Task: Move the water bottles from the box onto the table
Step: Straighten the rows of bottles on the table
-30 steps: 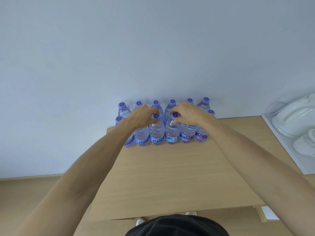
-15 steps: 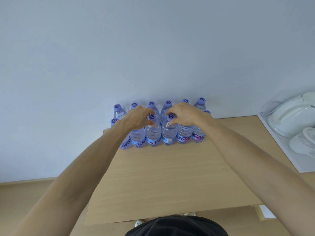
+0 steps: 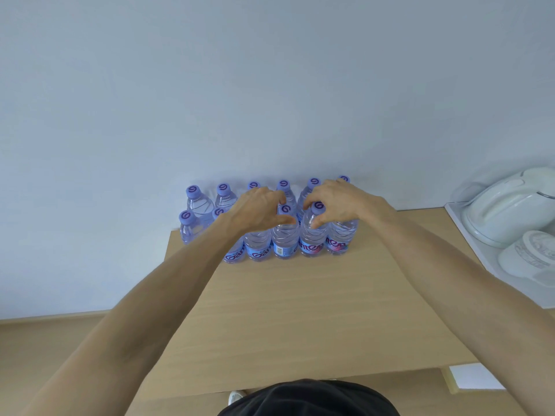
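Note:
Several clear water bottles (image 3: 199,205) with purple caps and blue labels stand in two rows at the far edge of the wooden table (image 3: 300,310), against the wall. My left hand (image 3: 255,213) curls round the neck of a front-row middle water bottle (image 3: 284,235), whose cap shows between finger and thumb. My right hand (image 3: 341,202) grips the neck of the neighbouring water bottle (image 3: 312,238) the same way, thumb on its shoulder. Both bottles stand on the table. No box is in view.
A white tray (image 3: 468,235) on the right carries a white kettle (image 3: 507,208) and a white lidded cup (image 3: 528,256). The pale wall rises directly behind the bottles. A white sheet (image 3: 477,376) lies on the floor under the table's right corner.
The view has shifted slightly. Both hands stay at the tops of the two middle front bottles, thumbs now a little lower on the bottles' shoulders. The bottles have not moved.

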`<action>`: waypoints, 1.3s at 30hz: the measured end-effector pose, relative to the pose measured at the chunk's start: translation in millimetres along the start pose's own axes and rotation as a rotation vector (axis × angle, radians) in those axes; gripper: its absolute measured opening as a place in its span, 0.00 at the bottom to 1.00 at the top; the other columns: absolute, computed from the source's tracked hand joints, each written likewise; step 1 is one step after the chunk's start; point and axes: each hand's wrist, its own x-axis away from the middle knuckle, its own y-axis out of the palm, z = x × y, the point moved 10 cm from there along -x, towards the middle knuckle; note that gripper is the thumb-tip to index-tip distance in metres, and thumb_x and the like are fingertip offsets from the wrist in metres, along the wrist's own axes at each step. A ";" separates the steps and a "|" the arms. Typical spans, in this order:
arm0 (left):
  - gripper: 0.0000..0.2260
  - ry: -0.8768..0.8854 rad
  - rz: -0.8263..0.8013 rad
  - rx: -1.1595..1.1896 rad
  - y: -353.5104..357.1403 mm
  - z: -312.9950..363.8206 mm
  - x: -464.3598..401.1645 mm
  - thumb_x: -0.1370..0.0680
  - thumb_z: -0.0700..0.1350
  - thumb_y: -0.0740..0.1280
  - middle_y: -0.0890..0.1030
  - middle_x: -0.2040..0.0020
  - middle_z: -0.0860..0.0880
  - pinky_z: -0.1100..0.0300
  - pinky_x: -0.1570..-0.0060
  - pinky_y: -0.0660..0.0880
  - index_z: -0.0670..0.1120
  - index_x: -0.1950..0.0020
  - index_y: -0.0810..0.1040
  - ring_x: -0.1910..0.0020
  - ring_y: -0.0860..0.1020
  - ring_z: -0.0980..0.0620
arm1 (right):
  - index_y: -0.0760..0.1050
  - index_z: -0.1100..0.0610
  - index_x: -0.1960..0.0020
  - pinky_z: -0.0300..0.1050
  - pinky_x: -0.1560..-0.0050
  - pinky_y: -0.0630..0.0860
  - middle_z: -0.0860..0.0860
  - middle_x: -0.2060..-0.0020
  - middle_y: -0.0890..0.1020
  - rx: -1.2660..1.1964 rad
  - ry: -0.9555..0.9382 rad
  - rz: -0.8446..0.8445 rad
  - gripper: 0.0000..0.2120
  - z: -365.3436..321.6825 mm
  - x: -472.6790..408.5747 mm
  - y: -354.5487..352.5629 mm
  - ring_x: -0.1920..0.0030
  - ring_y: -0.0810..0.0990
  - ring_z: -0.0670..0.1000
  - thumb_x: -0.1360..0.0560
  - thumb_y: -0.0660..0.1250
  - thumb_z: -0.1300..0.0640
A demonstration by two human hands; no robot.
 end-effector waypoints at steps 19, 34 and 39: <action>0.17 -0.103 -0.019 0.006 7.6 6.0 -3.5 0.24 0.55 0.68 0.79 0.49 0.44 0.51 0.55 0.74 0.46 0.42 0.77 0.49 0.77 0.44 | 0.65 0.53 0.65 0.46 0.69 0.62 0.49 0.68 0.70 -0.071 0.013 0.072 0.20 12.5 8.0 -5.2 0.64 0.71 0.53 0.28 0.71 0.43; 0.15 -0.089 -0.051 0.018 1.2 9.5 1.4 0.24 0.51 0.68 0.80 0.46 0.44 0.50 0.56 0.75 0.48 0.39 0.77 0.47 0.78 0.42 | 0.77 0.60 0.47 0.50 0.57 0.75 0.56 0.55 0.78 -0.026 0.170 0.099 0.20 9.4 16.3 -9.7 0.53 0.78 0.58 0.27 0.71 0.44; 0.15 -0.117 -0.063 0.054 1.2 6.8 2.5 0.24 0.51 0.69 0.80 0.45 0.44 0.47 0.53 0.77 0.49 0.39 0.77 0.47 0.78 0.42 | 0.74 0.61 0.55 0.50 0.64 0.71 0.57 0.57 0.74 -0.041 0.153 0.085 0.13 5.0 13.8 -8.7 0.61 0.73 0.56 0.25 0.71 0.50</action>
